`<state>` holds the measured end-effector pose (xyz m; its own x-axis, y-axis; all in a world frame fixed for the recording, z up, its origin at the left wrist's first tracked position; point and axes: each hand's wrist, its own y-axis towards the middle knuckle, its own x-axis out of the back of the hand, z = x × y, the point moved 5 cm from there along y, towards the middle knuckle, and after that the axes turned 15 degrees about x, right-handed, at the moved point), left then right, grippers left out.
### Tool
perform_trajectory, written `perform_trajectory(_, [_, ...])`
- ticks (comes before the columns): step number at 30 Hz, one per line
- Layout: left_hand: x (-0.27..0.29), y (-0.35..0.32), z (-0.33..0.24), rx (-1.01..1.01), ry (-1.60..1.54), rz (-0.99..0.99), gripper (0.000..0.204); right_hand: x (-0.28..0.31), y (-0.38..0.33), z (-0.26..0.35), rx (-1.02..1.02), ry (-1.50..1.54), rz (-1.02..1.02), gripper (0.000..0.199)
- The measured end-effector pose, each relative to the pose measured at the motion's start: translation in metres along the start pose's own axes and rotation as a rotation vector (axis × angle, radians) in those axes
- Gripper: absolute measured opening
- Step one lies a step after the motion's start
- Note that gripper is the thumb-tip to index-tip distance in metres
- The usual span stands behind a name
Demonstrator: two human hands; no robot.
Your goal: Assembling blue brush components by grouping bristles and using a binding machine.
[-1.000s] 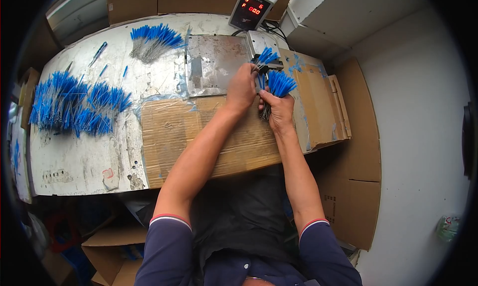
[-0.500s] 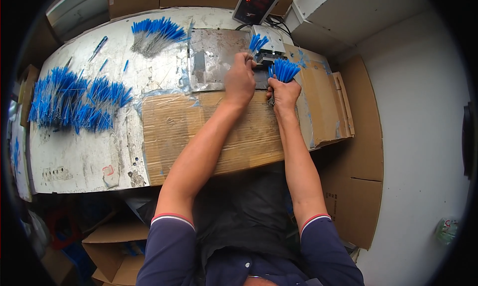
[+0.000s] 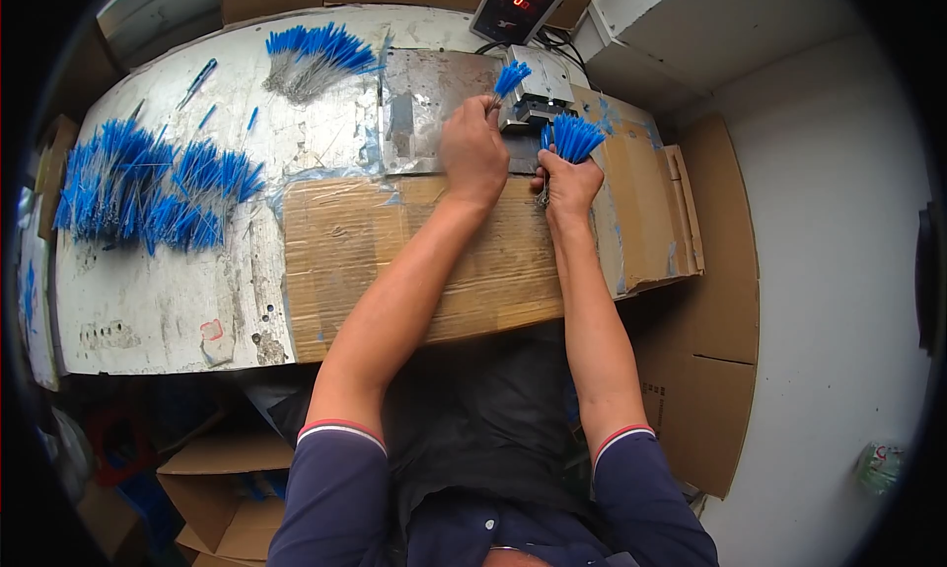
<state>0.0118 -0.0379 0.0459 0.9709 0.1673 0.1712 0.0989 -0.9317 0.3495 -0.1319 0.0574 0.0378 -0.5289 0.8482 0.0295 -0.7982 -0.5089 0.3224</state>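
My left hand [image 3: 475, 152] is closed round the bare ends of a small bunch of blue-tipped wires [image 3: 511, 78], tips pointing up and away. It is beside a small metal machine [image 3: 541, 85] with a dark slot at its front. To the right, my right hand [image 3: 572, 184] grips a thicker bunch of blue-tipped wires [image 3: 576, 139]. Its blue ends fan out above the fist and thin grey ends hang below. The two hands are apart, over a worn metal plate [image 3: 419, 123] and the far edge of a cardboard sheet [image 3: 395, 271].
Loose piles of blue-tipped wires [image 3: 113, 187] cover the white table's left side, with another heap [image 3: 321, 59] at the back. A pen [image 3: 197, 83] lies between them. Behind the machine stands a display box [image 3: 520, 9] with red digits. A cardboard box [image 3: 646, 192] borders the right.
The red digits on the display differ. My left hand and its bunch have shifted slightly, and its blue tips sit closer together. My right hand keeps its grip.
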Motion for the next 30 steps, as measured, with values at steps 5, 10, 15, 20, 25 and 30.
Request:
perform_trajectory(5, [0.0, 0.0, -0.004, -0.114, -0.014, -0.037, 0.007, 0.003, 0.001, -0.002, -0.064, 0.088, -0.009, 0.011])
perform_trajectory(10, [-0.011, -0.008, 0.003, -0.145, 0.232, 0.12, 0.01, 0.006, 0.001, 0.0, -0.102, 0.164, -0.005, 0.013])
perform_trajectory(15, [-0.016, -0.014, -0.003, -0.208, 0.308, 0.201, 0.018, 0.016, 0.0, -0.004, -0.109, 0.245, -0.01, 0.015])
perform_trajectory(20, [-0.02, -0.015, -0.004, -0.262, 0.429, 0.267, 0.018, 0.018, -0.004, -0.006, -0.126, 0.259, 0.031, 0.014])
perform_trajectory(25, [-0.02, -0.015, -0.006, -0.285, 0.465, 0.325, 0.014, 0.018, -0.002, -0.011, -0.117, 0.217, -0.006, 0.014])
perform_trajectory(30, [-0.022, -0.013, -0.008, -0.31, 0.5, 0.35, 0.012, 0.014, -0.001, -0.007, -0.049, 0.173, -0.062, 0.014])
